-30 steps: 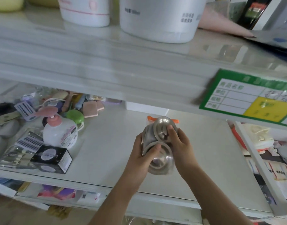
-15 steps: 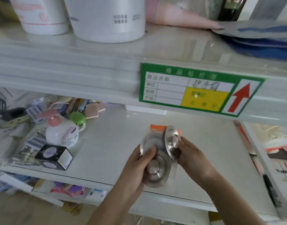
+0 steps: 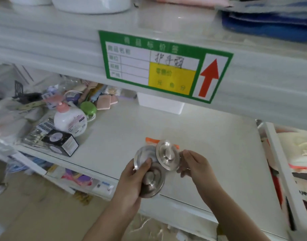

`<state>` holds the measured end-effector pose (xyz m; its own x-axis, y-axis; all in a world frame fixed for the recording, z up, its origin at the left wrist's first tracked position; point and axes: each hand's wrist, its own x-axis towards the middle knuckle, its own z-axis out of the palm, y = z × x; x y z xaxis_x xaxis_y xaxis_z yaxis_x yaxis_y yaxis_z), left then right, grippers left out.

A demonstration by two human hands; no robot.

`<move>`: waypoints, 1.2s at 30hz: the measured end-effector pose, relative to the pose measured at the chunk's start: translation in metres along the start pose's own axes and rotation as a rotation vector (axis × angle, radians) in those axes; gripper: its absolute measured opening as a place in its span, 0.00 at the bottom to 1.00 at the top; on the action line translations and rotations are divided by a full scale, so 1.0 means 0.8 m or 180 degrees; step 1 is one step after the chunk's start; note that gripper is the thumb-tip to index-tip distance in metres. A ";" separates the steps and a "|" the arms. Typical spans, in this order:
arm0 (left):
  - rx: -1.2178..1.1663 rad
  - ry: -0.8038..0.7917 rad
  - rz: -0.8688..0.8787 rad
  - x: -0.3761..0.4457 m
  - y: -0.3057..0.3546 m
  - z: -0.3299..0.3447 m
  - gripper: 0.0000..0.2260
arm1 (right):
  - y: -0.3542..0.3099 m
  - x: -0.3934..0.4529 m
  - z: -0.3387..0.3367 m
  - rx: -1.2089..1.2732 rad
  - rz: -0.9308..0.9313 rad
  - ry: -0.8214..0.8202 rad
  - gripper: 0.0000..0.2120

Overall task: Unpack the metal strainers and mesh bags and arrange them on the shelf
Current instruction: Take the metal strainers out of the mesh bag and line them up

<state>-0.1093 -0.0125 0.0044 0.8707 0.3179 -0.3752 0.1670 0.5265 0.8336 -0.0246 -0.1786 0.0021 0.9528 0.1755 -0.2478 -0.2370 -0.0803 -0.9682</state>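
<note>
- Metal strainers (image 3: 150,173): two gripped in the left hand (image 3: 132,183) above the shelf (image 3: 210,153) front.
- Third strainer (image 3: 167,157) is pinched at its edge by the right hand (image 3: 195,165).
- Orange-edged bag (image 3: 152,140) lies on the shelf just behind.

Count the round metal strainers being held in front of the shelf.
3. The left hand grips two: an upper strainer and a lower strainer. The right hand holds a third strainer. More may be hidden behind these.
</note>
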 end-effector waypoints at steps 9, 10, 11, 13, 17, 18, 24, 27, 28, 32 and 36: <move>0.0734 0.0253 0.0193 0.042 -0.001 0.024 0.10 | -0.002 0.040 0.038 -0.0665 0.0213 0.0141 0.20; 0.0842 0.0234 0.0219 0.044 0.000 0.023 0.10 | -0.003 0.043 0.039 -0.0730 0.0168 0.0140 0.21; 0.0950 0.0234 0.0244 0.046 0.000 0.021 0.10 | -0.003 0.044 0.041 -0.0801 0.0105 0.0119 0.22; 0.1091 0.0251 0.0289 0.048 -0.001 0.019 0.09 | -0.005 0.044 0.045 -0.0912 -0.0023 0.0074 0.22; 0.1115 0.0222 0.0280 0.051 -0.005 0.010 0.08 | -0.007 0.049 0.048 -0.1540 -0.0426 0.0318 0.13; 0.1106 0.0232 0.0273 0.052 -0.004 0.007 0.08 | -0.007 0.051 0.048 -0.1728 -0.0555 0.0421 0.13; 0.0952 0.0274 0.0132 0.052 -0.004 -0.014 0.07 | -0.019 0.069 0.045 -0.1881 -0.0946 0.0921 0.07; 0.0705 0.0289 0.0098 0.047 -0.005 -0.033 0.08 | -0.024 0.113 0.034 -0.2239 -0.0649 0.1212 0.15; 0.0614 0.0291 0.0093 0.045 -0.004 -0.040 0.10 | -0.024 0.128 0.033 -0.2396 -0.0518 0.1191 0.16; 0.0276 0.0245 -0.0004 0.034 0.004 -0.057 0.16 | -0.028 0.172 0.048 -0.2819 -0.0280 0.1032 0.19; 0.0037 0.0232 -0.0029 0.025 0.014 -0.067 0.12 | -0.026 0.192 0.077 -0.3224 -0.0281 0.1015 0.23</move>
<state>-0.1150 0.0424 -0.0153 0.8333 0.3698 -0.4110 0.1806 0.5206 0.8345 0.1149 -0.0892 -0.0183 0.9993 -0.0329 -0.0155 -0.0364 -0.8844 -0.4654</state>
